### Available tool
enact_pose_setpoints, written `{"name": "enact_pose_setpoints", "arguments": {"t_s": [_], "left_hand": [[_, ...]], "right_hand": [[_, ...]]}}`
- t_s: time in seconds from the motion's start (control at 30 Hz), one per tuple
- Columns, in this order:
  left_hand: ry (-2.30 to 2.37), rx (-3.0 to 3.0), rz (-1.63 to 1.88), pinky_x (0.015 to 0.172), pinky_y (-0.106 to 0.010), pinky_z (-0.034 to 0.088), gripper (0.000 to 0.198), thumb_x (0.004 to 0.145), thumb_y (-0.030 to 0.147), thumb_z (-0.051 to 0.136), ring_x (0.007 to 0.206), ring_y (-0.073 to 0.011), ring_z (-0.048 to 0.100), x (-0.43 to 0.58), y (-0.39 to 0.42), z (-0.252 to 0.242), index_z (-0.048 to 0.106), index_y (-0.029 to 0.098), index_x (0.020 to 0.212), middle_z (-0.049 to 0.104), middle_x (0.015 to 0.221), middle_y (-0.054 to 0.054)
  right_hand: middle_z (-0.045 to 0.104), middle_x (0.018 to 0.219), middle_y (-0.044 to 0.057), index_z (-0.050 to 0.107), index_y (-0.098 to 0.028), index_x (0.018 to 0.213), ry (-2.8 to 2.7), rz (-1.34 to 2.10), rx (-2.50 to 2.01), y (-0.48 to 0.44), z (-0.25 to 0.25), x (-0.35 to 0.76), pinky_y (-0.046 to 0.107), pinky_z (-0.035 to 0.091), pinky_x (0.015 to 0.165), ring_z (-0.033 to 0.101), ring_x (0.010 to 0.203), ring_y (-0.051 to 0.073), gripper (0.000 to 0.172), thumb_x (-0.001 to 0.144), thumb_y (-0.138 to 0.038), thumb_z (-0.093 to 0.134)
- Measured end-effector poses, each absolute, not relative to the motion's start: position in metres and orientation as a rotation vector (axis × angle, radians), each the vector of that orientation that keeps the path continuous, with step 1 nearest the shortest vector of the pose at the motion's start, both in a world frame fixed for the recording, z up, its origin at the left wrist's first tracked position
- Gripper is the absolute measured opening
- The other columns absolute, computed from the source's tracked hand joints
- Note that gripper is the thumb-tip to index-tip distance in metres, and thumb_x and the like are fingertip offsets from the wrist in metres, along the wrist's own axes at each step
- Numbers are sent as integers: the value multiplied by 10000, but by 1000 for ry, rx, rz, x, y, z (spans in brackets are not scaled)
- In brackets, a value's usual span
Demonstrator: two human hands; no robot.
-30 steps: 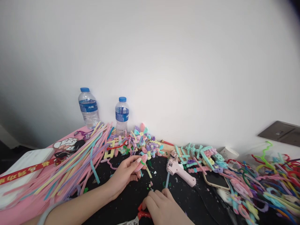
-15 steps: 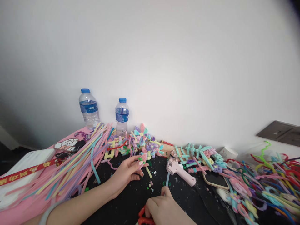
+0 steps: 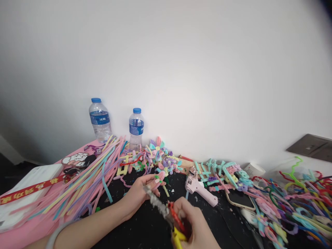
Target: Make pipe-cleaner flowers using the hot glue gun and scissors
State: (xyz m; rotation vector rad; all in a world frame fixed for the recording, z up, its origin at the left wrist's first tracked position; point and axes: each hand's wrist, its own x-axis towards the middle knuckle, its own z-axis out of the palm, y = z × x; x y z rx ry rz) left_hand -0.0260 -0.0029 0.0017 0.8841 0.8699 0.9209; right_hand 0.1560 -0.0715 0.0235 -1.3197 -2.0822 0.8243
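Note:
My left hand [image 3: 138,193] pinches a small pink pipe-cleaner flower bud [image 3: 161,175] with green at its base between thumb and fingers. In my right hand [image 3: 197,223] is a pair of scissors [image 3: 159,206] with red and yellow handles. The blades look grey, coated and blurred by motion, and point up and left toward my left hand. Just beyond my right hand lies a pink glue gun [image 3: 202,193] with a glue stick [image 3: 187,195] protruding from its back. A pale yellow-green pipe-cleaner piece [image 3: 165,191] is beside the left fingertips.
Two water bottles [image 3: 100,121] stand against the wall. Long pipe cleaners [image 3: 85,183] spread over the left side. Finished pipe-cleaner flowers [image 3: 157,148] lie at the back. A phone [image 3: 240,199], a paper cup [image 3: 254,169] and a tangle of pipe cleaners [image 3: 298,204] occupy the right.
My right hand has left the glue stick and raised the scissors from the table's near edge, blades now pointing at my left hand. The left hand still holds the flower bud.

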Motion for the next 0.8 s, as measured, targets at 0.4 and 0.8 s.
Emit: {"name": "enact_pose_setpoints", "arguments": {"t_s": [0.4, 0.8], "left_hand": [[887, 899, 885, 574, -219, 447, 305, 759, 384, 651, 587, -126, 565, -29, -5, 7, 653, 130, 926, 627, 606, -22], [857, 892, 902, 550, -219, 431, 265, 762, 399, 647, 556, -120, 567, -28, -6, 5, 632, 142, 822, 592, 592, 0]], "right_hand": [[589, 728, 17, 499, -197, 933, -1934, 114, -1669, -47, 5, 184, 250, 427, 533, 561, 596, 177, 239, 719, -265, 579], [627, 846, 44, 519, -197, 911, -2011, 119, -1741, -50, 3, 178, 303, 476, 647, 616, 785, 233, 237, 675, -194, 543]]}}
